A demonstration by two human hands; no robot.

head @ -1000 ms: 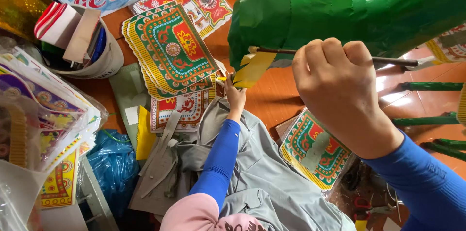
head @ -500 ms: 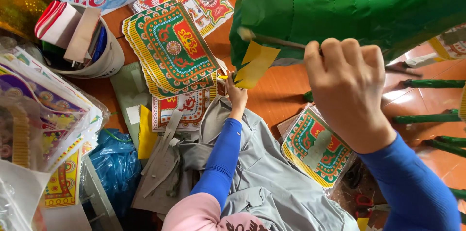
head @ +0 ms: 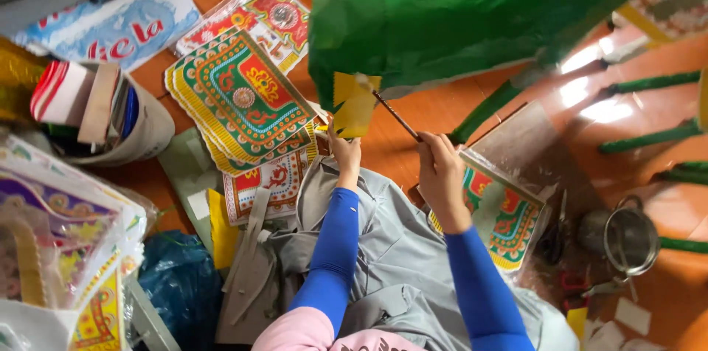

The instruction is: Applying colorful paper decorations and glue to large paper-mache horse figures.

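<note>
Head view: right hand point(head: 441, 174) closed around a thin brush point(head: 397, 116), tip angled up to the yellow paper piece point(head: 355, 104) at the cut end of the green paper figure point(head: 472, 15). Left hand point(head: 345, 150) pinching that yellow piece from below, fingers shut on its lower edge, so paper just above and between both grips. Likely risks: tearing the thin yellow paper by pressing too hard; slipping crooked on the green surface if let go early; smearing onto the patterned sheets point(head: 240, 96) stacked below; knocking the small metal pot point(head: 630, 237) at right.
</note>
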